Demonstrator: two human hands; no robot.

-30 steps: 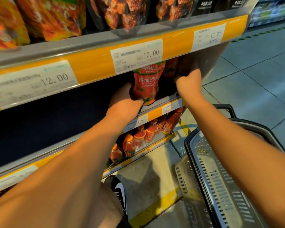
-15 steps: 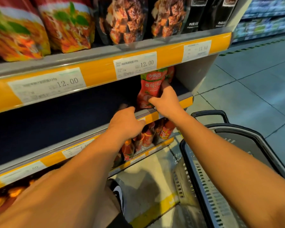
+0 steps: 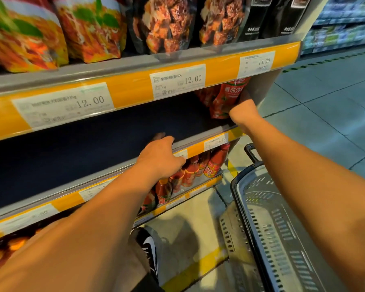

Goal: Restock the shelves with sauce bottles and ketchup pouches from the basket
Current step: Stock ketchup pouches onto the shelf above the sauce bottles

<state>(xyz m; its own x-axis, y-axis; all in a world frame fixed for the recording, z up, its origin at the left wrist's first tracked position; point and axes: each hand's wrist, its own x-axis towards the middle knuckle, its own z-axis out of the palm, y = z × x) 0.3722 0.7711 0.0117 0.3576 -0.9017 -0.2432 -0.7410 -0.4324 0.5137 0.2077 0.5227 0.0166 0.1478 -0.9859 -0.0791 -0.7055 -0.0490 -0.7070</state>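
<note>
A red ketchup pouch [image 3: 226,100] stands at the right end of the dark middle shelf [image 3: 198,142], more red pouches behind it. My right hand [image 3: 243,113] is curled around the pouch's lower right side. My left hand [image 3: 159,158] rests on the middle shelf's front rail, fingers bent, holding nothing. Red sauce bottles [image 3: 190,171] line the lower shelf beneath my left hand. The grey basket [image 3: 268,218] sits on the floor at lower right; no goods show in the part I can see.
The top shelf carries pasta-sauce pouches [image 3: 51,32] and dark meat-sauce pouches [image 3: 167,22]. Most of the middle shelf left of the ketchup is dark and bare. A black shoe [image 3: 149,249] stands beside the basket. Tiled aisle floor stretches right, with another shelf rack [image 3: 341,24] beyond.
My left hand let go of the ketchup pouch and dropped to the shelf rail. My right hand shifted the pouch rightward toward the shelf end.
</note>
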